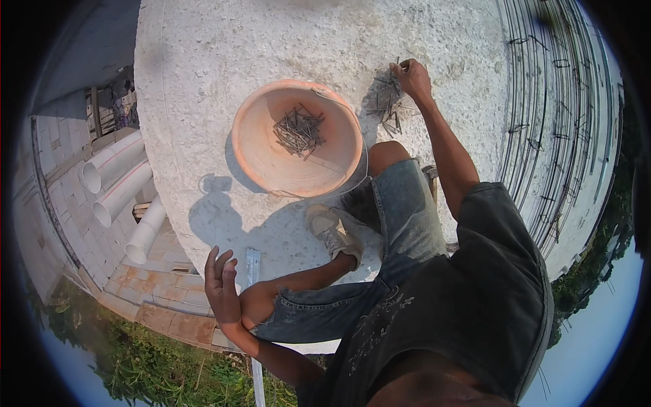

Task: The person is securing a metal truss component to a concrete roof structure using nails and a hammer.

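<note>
My right hand (412,79) reaches out over the far side, its fingers pinched on what looks like a thin grey nail. Under and beside those fingers a loose pile of nails (388,107) lies on the rough pale concrete. Left of the pile sits a wide orange bucket (251,146) with a thin wire handle, and a heap of nails (298,132) rests in its bottom. My left hand (222,286) is raised beside my bent knee, fingers apart, with nothing in it.
Long rows of tied steel rebar (542,129) run along the right side. The concrete slab (203,41) ends at the left, with several white pipes (129,176) below its edge. A metal strip (253,268) lies by my left knee. Greenery (163,356) shows beyond.
</note>
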A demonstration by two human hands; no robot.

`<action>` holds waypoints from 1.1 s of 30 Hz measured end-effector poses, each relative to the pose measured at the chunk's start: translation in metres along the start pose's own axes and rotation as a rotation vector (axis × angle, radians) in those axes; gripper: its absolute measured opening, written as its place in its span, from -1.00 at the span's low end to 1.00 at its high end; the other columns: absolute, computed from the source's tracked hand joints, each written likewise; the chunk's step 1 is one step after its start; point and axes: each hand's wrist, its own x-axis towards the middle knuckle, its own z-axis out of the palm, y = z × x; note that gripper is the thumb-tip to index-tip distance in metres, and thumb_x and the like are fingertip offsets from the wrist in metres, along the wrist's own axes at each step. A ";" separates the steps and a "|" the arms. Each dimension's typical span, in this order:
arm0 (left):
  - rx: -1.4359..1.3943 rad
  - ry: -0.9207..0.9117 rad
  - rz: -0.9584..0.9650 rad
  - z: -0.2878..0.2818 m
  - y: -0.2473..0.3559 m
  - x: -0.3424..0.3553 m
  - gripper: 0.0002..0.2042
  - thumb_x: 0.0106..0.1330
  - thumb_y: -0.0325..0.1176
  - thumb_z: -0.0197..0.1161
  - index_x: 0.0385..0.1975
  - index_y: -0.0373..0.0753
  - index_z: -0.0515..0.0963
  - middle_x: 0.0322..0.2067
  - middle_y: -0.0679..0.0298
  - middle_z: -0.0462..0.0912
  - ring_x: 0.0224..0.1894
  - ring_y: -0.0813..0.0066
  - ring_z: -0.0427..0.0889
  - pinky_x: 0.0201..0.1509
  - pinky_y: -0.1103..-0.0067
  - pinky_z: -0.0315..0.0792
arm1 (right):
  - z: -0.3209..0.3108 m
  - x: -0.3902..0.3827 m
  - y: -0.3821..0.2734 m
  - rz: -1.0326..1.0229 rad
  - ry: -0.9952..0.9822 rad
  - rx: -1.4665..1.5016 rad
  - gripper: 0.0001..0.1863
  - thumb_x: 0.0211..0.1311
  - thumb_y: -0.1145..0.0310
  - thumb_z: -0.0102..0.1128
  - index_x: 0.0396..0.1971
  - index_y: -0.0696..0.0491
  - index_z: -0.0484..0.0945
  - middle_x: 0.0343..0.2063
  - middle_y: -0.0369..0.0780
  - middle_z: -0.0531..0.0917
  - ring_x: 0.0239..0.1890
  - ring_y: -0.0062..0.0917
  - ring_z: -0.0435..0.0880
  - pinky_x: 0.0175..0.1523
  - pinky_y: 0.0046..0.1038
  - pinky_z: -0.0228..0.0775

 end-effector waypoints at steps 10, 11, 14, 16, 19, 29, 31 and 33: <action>-0.013 0.026 -0.002 -0.002 0.001 -0.004 -0.54 0.41 -0.30 0.12 0.26 -0.29 0.27 0.02 0.11 0.56 0.01 0.41 0.51 0.10 0.50 0.33 | 0.025 0.017 -0.006 -0.129 0.081 -0.209 -0.64 0.16 0.12 0.22 -0.26 0.14 0.59 -0.28 0.01 0.67 -0.16 -0.08 0.65 -0.04 -0.18 0.46; -0.011 0.025 0.003 -0.002 0.001 -0.004 -0.53 0.41 -0.30 0.12 0.26 -0.29 0.27 0.02 0.11 0.56 0.01 0.41 0.51 0.09 0.50 0.33 | 0.027 0.019 -0.002 -0.153 0.151 -0.188 -0.66 0.15 0.16 0.23 -0.25 0.13 0.59 -0.25 0.01 0.67 -0.14 -0.09 0.64 -0.03 -0.19 0.46; 0.003 0.026 -0.020 0.000 0.000 -0.002 -0.54 0.41 -0.31 0.12 0.26 -0.29 0.28 0.01 0.11 0.56 0.00 0.41 0.51 0.09 0.50 0.34 | 0.022 0.014 0.003 -0.055 0.156 -0.076 -0.70 0.15 0.22 0.23 -0.22 0.12 0.58 -0.20 -0.01 0.65 -0.10 -0.12 0.63 -0.02 -0.21 0.45; 0.002 0.025 -0.013 0.001 0.000 -0.002 -0.54 0.41 -0.31 0.11 0.26 -0.29 0.28 0.01 0.12 0.56 0.00 0.41 0.51 0.08 0.51 0.34 | 0.021 0.015 0.003 0.047 0.093 0.021 -0.70 0.15 0.25 0.22 -0.20 0.12 0.58 -0.18 -0.01 0.63 -0.09 -0.14 0.62 -0.01 -0.22 0.44; -0.002 0.030 -0.015 0.000 0.001 -0.006 -0.55 0.41 -0.31 0.11 0.26 -0.29 0.28 0.01 0.12 0.56 -0.01 0.42 0.52 0.08 0.52 0.34 | 0.022 0.005 0.003 -0.072 0.133 0.105 -0.72 0.18 0.29 0.20 -0.17 0.12 0.58 -0.17 -0.02 0.61 -0.09 -0.17 0.60 -0.02 -0.23 0.43; -0.008 0.002 -0.004 0.004 0.002 0.000 -0.55 0.41 -0.31 0.11 0.27 -0.28 0.28 0.00 0.12 0.56 -0.02 0.42 0.52 0.08 0.52 0.34 | 0.014 0.007 -0.002 -0.232 0.166 0.046 -0.47 0.08 0.05 0.37 -0.16 0.22 0.55 -0.22 0.00 0.64 -0.14 -0.20 0.63 -0.05 -0.27 0.44; 0.004 0.014 -0.014 0.000 0.000 -0.002 -0.54 0.41 -0.31 0.11 0.27 -0.28 0.28 0.00 0.12 0.57 -0.02 0.42 0.52 0.08 0.52 0.34 | 0.024 -0.003 -0.031 0.080 0.110 0.138 -0.39 0.00 -0.01 0.42 -0.21 0.27 0.54 -0.23 0.05 0.63 -0.14 -0.18 0.63 -0.06 -0.24 0.44; 0.006 0.008 -0.019 0.002 0.002 -0.002 -0.54 0.41 -0.31 0.11 0.27 -0.28 0.28 0.00 0.12 0.57 -0.01 0.42 0.52 0.09 0.52 0.33 | 0.035 -0.009 -0.031 0.052 0.224 0.126 -0.37 -0.05 -0.04 0.45 -0.25 0.27 0.55 -0.26 0.06 0.64 -0.18 -0.14 0.64 -0.08 -0.21 0.45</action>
